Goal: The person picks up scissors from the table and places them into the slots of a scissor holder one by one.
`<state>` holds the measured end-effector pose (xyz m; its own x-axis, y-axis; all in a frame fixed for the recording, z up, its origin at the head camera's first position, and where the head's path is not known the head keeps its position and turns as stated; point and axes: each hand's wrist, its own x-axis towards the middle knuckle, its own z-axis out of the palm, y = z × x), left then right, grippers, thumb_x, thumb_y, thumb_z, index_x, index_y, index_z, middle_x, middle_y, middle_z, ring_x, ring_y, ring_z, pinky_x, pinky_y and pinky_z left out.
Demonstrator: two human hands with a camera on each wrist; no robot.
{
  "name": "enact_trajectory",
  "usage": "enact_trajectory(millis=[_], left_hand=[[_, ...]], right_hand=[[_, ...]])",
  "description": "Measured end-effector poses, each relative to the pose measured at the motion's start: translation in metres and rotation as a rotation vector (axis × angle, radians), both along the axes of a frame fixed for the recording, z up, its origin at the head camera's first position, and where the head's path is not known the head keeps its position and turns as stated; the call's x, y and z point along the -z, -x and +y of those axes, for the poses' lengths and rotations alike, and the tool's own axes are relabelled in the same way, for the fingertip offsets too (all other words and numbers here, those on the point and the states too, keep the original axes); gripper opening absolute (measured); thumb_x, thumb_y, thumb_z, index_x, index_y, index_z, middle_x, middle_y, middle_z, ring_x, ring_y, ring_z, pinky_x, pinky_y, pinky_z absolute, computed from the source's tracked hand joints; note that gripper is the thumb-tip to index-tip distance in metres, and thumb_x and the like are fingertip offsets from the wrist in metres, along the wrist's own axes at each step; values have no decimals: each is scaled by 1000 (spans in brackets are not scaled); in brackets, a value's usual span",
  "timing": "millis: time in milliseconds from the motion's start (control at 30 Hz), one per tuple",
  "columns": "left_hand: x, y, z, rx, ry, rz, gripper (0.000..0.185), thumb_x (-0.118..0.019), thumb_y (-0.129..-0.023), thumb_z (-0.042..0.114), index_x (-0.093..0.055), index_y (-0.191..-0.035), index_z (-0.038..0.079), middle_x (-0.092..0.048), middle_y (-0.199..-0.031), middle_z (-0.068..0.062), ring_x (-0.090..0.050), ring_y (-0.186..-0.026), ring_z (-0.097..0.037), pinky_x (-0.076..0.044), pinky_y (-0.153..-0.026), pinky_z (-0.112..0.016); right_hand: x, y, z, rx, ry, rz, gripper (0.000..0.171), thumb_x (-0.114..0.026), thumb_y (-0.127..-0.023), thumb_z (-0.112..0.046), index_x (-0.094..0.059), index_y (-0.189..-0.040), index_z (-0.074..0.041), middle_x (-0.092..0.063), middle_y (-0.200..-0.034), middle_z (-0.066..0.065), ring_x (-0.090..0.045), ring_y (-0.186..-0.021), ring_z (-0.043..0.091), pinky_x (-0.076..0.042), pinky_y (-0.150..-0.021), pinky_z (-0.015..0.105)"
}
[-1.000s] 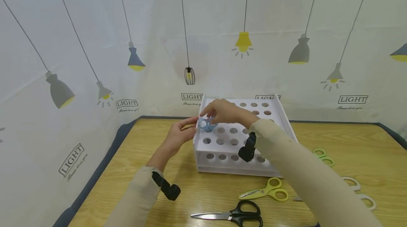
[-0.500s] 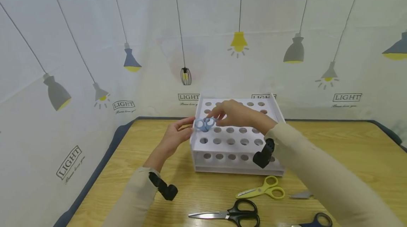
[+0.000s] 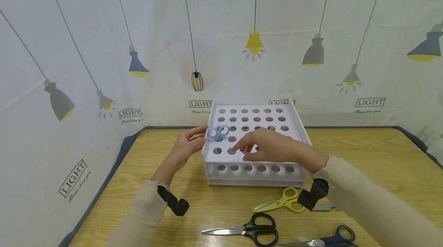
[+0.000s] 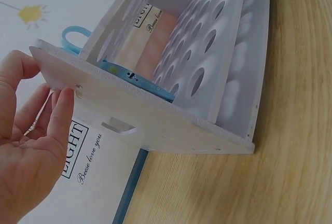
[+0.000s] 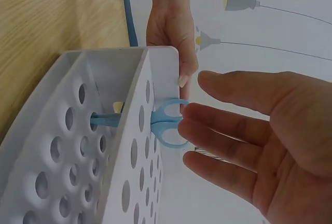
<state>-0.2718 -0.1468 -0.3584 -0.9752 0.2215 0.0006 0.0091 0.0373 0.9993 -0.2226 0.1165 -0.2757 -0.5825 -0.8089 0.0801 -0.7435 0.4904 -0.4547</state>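
Light-blue scissors (image 3: 218, 133) stand handles up in a hole of the white two-tier rack (image 3: 256, 176), in the column along its left side. Below the upper shelf, their slim blue lower part (image 5: 106, 119) reaches down to a hole in the lower shelf. My left hand (image 3: 183, 147) holds the rack's left side panel by its edge, thumb at the top edge and fingertips (image 4: 65, 99) against the outer face. Over the front rows of holes hovers my right hand (image 3: 273, 145), fingers loosely bent and holding nothing, apart from the blue handles.
In front of the rack lie yellow scissors (image 3: 282, 203), black-handled scissors (image 3: 257, 229) and navy-handled scissors (image 3: 333, 239). Another metal blade (image 3: 323, 206) shows beside my right sleeve. A white backdrop printed with lamps (image 3: 254, 43) stands behind the wooden table (image 3: 149, 158).
My right hand has let go of the blue scissors and drawn back to the right and toward me. The scissors stay in the rack. My left hand keeps its place on the side panel.
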Motion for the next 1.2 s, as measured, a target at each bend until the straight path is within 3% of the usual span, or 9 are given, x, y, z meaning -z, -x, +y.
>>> enact_trajectory(millis=[267, 567, 733, 933, 1200], left_hand=[[-1, 1, -1, 3, -2, -4, 46, -57, -87, 6, -48, -132, 5, -43, -134, -13, -46, -119, -26, -44, -93, -34], [1, 2, -1, 9, -18, -6, 48, -57, -87, 5, -46, -133, 4, -43, -135, -14, -45, -119, -26, -44, -93, -34], [1, 2, -1, 22, -27, 4, 47, -57, -88, 5, -46, -134, 3, -43, -135, -15, -45, -119, -27, -45, -92, -34], [1, 2, -2, 31, -33, 11, 47, -57, -88, 5, -46, -134, 3, -43, -135, -14, -45, -119, -27, -45, -92, -33], [1, 2, -3, 33, -31, 7, 46, -58, -88, 7, -47, -133, 6, -45, -134, -12, -47, -118, -26, -45, -91, -33]], right_hand=[[17, -25, 9, -38, -9, -4, 29, -64, -85, -13, -65, -114, -13, -64, -102, -10, -58, -89, 7, -49, -78, 24], [39, -46, 18, -67, -6, -102, 34, -69, -82, -24, -65, -114, -13, -63, -104, -12, -55, -88, 0, -48, -78, 21], [56, -53, 24, -55, -4, -148, 35, -69, -81, -27, -65, -114, -14, -62, -107, -11, -56, -87, 1, -49, -76, 20], [79, -57, 33, -86, 47, -114, 35, -70, -81, -27, -65, -112, -12, -64, -104, -7, -58, -83, 2, -50, -69, 20], [104, -61, 42, -68, 121, -200, 33, -69, -82, -23, -66, -109, -4, -66, -101, 1, -59, -81, 4, -52, -67, 22]])
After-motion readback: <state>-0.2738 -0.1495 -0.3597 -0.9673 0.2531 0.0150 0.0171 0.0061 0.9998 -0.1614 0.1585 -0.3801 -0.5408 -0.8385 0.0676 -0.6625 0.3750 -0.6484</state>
